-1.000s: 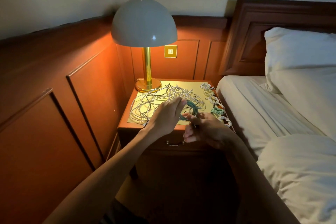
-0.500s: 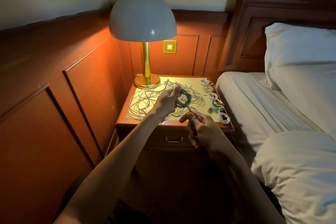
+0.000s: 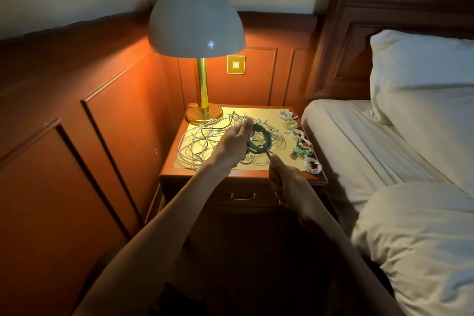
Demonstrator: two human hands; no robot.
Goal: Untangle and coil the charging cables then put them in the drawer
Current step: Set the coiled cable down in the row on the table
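A person's left hand (image 3: pixel 236 142) grips a dark green cable coil (image 3: pixel 265 140) above the middle of a bedside counter (image 3: pixel 251 177), thumb curled over the loops. The right hand (image 3: pixel 284 178), at the coil's 5 o'clock, pinches the free end trailing from it. A tangle of white cables (image 3: pixel 202 141) sprawls across the counter's 9 o'clock half and under the coil. A row of coiled bundles (image 3: pixel 297 133) lines the 3 o'clock edge, four white and one pale green bundle (image 3: pixel 302 150). A brass lamp (image 3: pixel 196 20) with a white dome shade glows at the 11 o'clock corner. The drawer (image 3: pixel 242 196), at 6 o'clock below the top, is closed. A bed (image 3: pixel 359 136) in white linen lies at the counter's 3 o'clock.
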